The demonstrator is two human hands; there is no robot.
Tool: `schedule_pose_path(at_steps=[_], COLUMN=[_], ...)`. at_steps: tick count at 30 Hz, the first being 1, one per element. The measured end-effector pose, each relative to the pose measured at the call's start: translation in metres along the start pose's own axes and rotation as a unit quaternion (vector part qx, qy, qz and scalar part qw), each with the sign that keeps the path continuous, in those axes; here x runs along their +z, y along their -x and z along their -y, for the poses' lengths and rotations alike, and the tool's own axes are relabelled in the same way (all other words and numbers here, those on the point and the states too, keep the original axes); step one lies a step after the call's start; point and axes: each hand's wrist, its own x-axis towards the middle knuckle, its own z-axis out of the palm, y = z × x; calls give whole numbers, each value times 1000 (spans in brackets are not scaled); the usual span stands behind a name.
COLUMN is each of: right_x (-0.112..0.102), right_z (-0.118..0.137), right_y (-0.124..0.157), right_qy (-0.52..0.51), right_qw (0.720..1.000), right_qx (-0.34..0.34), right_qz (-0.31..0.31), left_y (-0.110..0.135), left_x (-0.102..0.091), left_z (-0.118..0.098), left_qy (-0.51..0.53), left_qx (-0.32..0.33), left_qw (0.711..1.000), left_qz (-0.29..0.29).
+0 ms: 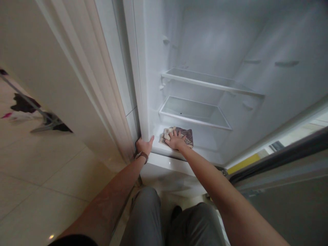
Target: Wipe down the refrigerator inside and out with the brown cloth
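Dark sleeve at bottom left, left hand gripping fridge, right hand, fingers spread, seemingly wipes with cloth, next needing even pressure.

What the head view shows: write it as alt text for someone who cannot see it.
A bare right hand rests on a patterned brown-and-cream cloth in the bottom of an open white refrigerator, while the left hand holds its left edge. Two translucent, white-rimmed shelves sit above.
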Motion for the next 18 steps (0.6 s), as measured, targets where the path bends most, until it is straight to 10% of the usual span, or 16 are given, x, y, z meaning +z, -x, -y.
schedule_pose_path(at_steps=[18], right_x=[1], right_z=[3], right_y=[-8], right_qy=[-7], right_qw=[1000], right_qx=[11], right_qz=[0], left_y=[1], left_x=[-1], left_z=[-2], left_qy=[-26], left_qx=[-5], left_qw=[1000], left_qz=[-1])
